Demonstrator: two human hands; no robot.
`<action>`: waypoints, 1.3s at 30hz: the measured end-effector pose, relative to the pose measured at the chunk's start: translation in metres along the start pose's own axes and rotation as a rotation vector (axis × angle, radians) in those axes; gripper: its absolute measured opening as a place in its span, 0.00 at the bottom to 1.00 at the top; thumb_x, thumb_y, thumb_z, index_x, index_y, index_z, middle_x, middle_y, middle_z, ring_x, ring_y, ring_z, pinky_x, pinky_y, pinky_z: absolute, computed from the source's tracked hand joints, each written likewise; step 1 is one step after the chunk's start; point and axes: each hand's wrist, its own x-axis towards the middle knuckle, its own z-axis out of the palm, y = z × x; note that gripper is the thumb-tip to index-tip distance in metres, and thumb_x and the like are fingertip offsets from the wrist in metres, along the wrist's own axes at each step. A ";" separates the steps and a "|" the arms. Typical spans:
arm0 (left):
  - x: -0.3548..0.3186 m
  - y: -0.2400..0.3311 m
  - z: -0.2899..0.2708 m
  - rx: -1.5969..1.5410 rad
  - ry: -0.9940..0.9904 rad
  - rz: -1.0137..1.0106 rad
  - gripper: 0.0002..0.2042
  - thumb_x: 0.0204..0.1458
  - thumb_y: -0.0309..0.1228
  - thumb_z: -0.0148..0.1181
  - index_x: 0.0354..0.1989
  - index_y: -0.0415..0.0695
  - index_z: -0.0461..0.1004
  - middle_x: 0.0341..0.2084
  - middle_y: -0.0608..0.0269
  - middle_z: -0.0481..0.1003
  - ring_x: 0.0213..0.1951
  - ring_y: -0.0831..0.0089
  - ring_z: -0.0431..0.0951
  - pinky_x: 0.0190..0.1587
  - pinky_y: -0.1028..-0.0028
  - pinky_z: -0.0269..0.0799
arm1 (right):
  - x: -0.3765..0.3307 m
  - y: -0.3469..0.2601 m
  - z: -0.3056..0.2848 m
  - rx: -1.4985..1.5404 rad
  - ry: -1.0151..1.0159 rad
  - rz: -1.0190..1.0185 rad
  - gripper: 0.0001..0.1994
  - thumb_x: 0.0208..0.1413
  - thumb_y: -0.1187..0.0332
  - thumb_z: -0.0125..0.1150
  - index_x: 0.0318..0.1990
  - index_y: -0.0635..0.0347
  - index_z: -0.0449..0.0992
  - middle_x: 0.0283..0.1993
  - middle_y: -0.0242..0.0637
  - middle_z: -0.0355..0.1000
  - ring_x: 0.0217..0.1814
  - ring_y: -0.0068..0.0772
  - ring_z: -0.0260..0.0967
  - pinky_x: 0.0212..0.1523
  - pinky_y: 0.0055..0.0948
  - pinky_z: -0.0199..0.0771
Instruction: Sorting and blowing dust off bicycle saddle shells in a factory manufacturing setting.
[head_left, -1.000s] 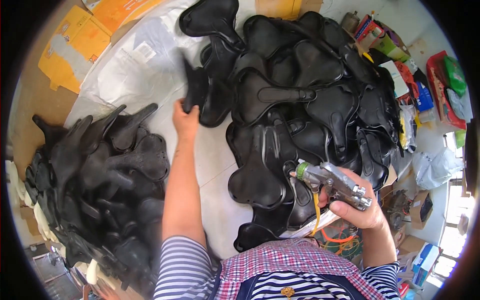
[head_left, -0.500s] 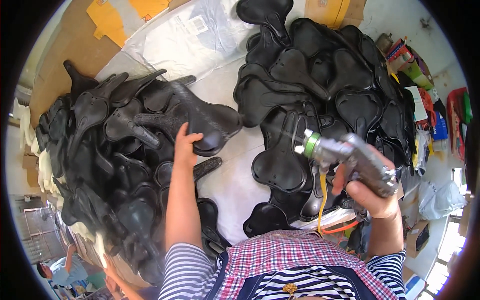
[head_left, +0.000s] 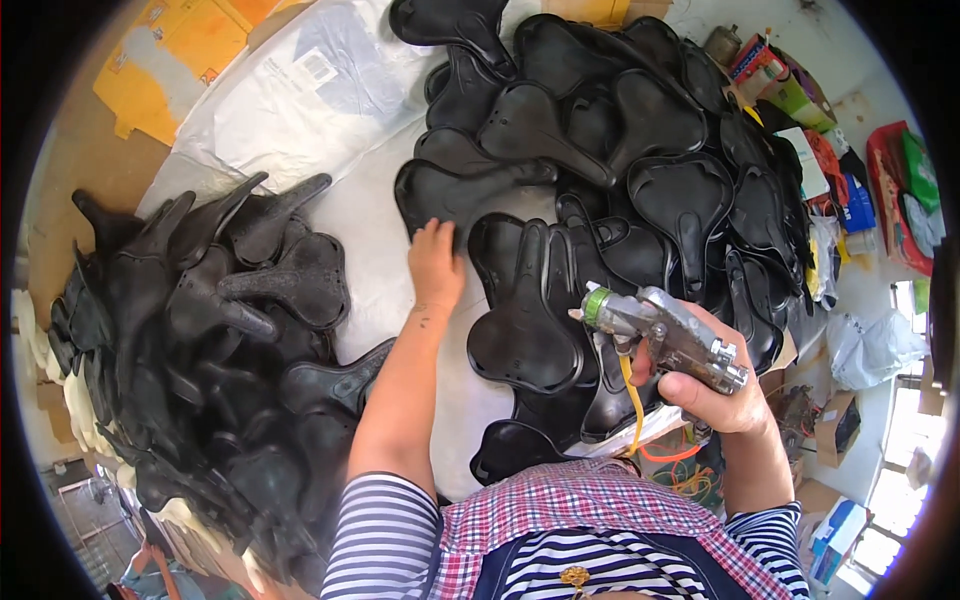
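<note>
My left hand reaches to the left edge of the right-hand pile. Its fingers are closed at the lower rim of a glossy black bicycle saddle, whose nose points right; the fingertips are partly hard to make out. In my right hand is a metal spray gun with a green ring at its front, pointing left. A yellow hose hangs from it. Another black saddle lies just left of the gun, nose up. A duller saddle tops the left-hand pile.
Black saddles heap up on both sides, with a pale sheet between them. Yellow tape and clear plastic lie at the back. A plastic bag and a cardboard box stand right. Another person's arm shows lower left.
My left hand has moved right from the left pile, where it held a saddle, to the right pile's edge. The spray gun stays in my right hand. The view has shifted right.
</note>
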 end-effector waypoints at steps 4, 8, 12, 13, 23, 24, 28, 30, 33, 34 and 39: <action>0.029 -0.009 -0.054 -0.366 0.217 -0.455 0.15 0.53 0.32 0.57 0.44 0.35 0.72 0.35 0.48 0.75 0.36 0.57 0.76 0.42 0.67 0.70 | -0.005 0.013 -0.019 -0.145 -0.058 -0.021 0.29 0.48 0.72 0.65 0.58 0.67 0.63 0.38 0.37 0.73 0.40 0.23 0.70 0.42 0.25 0.71; 0.014 -0.030 -0.120 -1.330 0.380 -0.978 0.10 0.58 0.25 0.51 0.46 0.36 0.72 0.38 0.63 0.77 0.38 0.74 0.77 0.41 0.75 0.72 | 0.003 0.013 -0.005 -0.194 -0.068 0.033 0.26 0.49 0.73 0.65 0.57 0.67 0.65 0.41 0.36 0.73 0.41 0.22 0.69 0.43 0.23 0.69; -0.027 -0.040 -0.130 -1.467 0.370 -0.931 0.11 0.58 0.26 0.52 0.48 0.36 0.71 0.40 0.62 0.76 0.41 0.73 0.76 0.45 0.73 0.72 | 0.014 -0.015 0.020 -0.037 0.022 -0.184 0.28 0.48 0.76 0.64 0.58 0.69 0.64 0.41 0.38 0.73 0.40 0.22 0.68 0.42 0.23 0.69; -0.033 -0.039 -0.133 -1.476 0.365 -1.014 0.12 0.58 0.26 0.52 0.49 0.37 0.71 0.42 0.61 0.76 0.42 0.72 0.76 0.46 0.72 0.72 | 0.015 -0.020 0.021 -0.026 0.014 -0.235 0.29 0.47 0.76 0.64 0.58 0.69 0.63 0.37 0.38 0.72 0.36 0.23 0.69 0.40 0.23 0.70; 0.032 -0.086 -0.202 -1.780 0.826 -0.508 0.18 0.60 0.42 0.48 0.52 0.44 0.66 0.49 0.58 0.71 0.53 0.58 0.68 0.57 0.56 0.62 | 0.006 0.012 -0.006 -0.053 0.020 -0.037 0.30 0.47 0.71 0.66 0.58 0.68 0.63 0.40 0.36 0.72 0.40 0.22 0.69 0.43 0.23 0.70; 0.044 -0.094 -0.180 -1.704 0.715 -0.550 0.17 0.60 0.43 0.48 0.51 0.45 0.67 0.49 0.59 0.71 0.53 0.58 0.68 0.56 0.57 0.63 | 0.008 0.015 -0.009 -0.011 0.048 -0.042 0.30 0.48 0.71 0.66 0.59 0.68 0.63 0.40 0.36 0.72 0.40 0.22 0.69 0.42 0.23 0.71; 0.078 -0.085 -0.034 -0.974 -0.034 -1.000 0.23 0.44 0.38 0.64 0.49 0.44 0.69 0.41 0.62 0.73 0.39 0.70 0.70 0.42 0.69 0.65 | 0.023 0.023 -0.008 0.001 0.055 -0.009 0.29 0.49 0.70 0.66 0.59 0.68 0.63 0.39 0.36 0.72 0.40 0.21 0.69 0.42 0.22 0.71; 0.097 -0.063 0.008 -0.712 -0.538 -0.936 0.27 0.39 0.34 0.67 0.50 0.40 0.68 0.41 0.56 0.73 0.39 0.66 0.73 0.43 0.66 0.67 | 0.027 0.028 -0.013 -0.051 0.045 0.002 0.29 0.49 0.70 0.66 0.59 0.66 0.63 0.40 0.36 0.72 0.41 0.21 0.69 0.42 0.22 0.71; 0.091 -0.073 0.031 -0.644 -0.435 -0.992 0.28 0.36 0.28 0.68 0.49 0.36 0.67 0.39 0.52 0.74 0.41 0.62 0.75 0.45 0.63 0.68 | 0.029 0.025 -0.017 -0.097 0.012 -0.008 0.29 0.49 0.70 0.66 0.59 0.66 0.63 0.40 0.36 0.72 0.40 0.22 0.69 0.42 0.23 0.71; 0.090 -0.069 0.029 -0.645 -0.454 -0.992 0.28 0.36 0.28 0.68 0.49 0.36 0.67 0.39 0.52 0.74 0.41 0.62 0.75 0.45 0.63 0.68 | 0.028 0.025 -0.019 -0.074 0.054 0.000 0.29 0.49 0.71 0.66 0.59 0.66 0.62 0.40 0.36 0.72 0.40 0.22 0.70 0.42 0.23 0.71; 0.089 -0.079 -0.078 -1.306 0.103 -0.930 0.17 0.43 0.18 0.61 0.45 0.37 0.70 0.36 0.57 0.76 0.38 0.66 0.77 0.39 0.69 0.74 | 0.018 0.013 -0.017 -0.032 0.074 -0.055 0.30 0.46 0.73 0.65 0.58 0.68 0.63 0.38 0.38 0.73 0.38 0.24 0.70 0.40 0.24 0.71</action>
